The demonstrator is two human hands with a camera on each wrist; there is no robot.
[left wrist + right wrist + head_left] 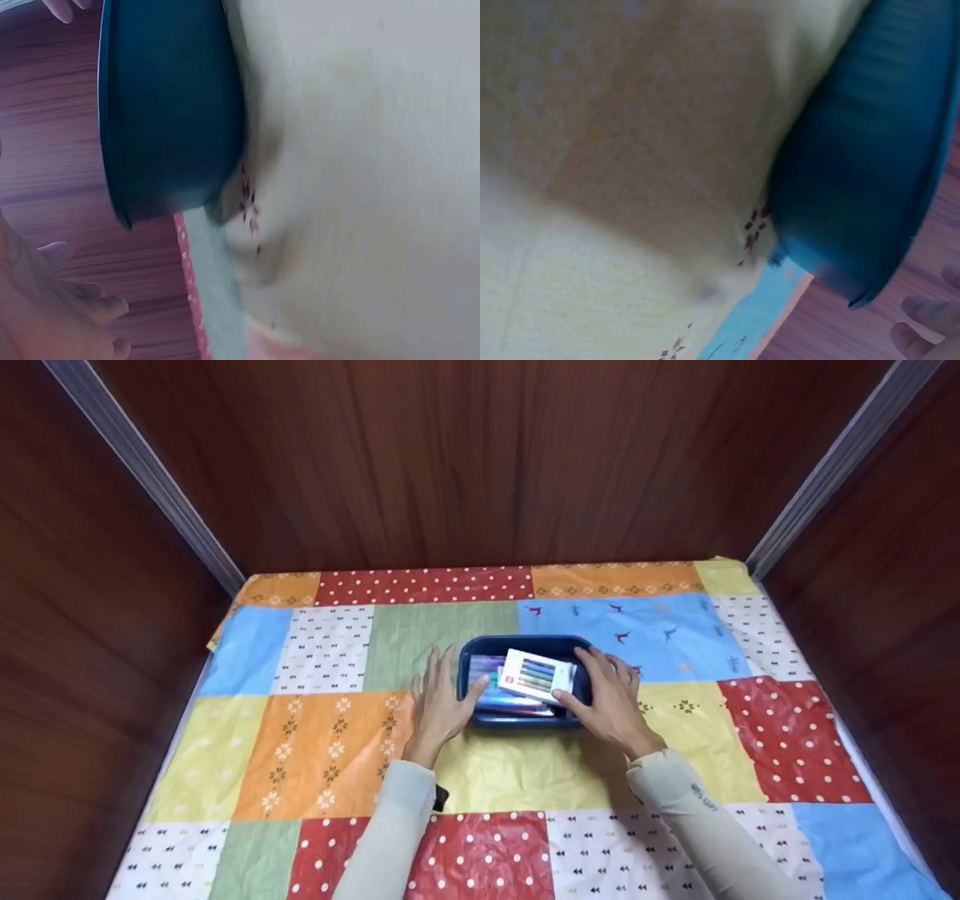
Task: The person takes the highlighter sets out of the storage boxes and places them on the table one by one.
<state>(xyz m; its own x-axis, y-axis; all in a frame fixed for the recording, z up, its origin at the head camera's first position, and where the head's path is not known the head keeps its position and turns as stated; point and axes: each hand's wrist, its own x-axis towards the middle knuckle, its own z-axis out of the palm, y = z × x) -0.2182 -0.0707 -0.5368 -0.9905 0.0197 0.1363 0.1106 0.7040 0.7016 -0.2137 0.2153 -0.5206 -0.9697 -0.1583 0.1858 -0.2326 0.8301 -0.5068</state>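
Note:
A dark blue plastic basket stands upright on the patterned cloth. Inside it, a white flat box with a picture of coloured pens lies tilted over several pens or pen packs. My left hand is beside the basket's left end, fingers spread and thumb over the rim. In the left wrist view a gap shows between those fingers and the basket wall. At the right end is my right hand, fingers extended by the rim and thumb near the box's lower corner; whether it touches cannot be told.
A patchwork-print cloth covers the table. Brown wood-grain panels enclose it at the back and both sides, with metal corner strips where they meet.

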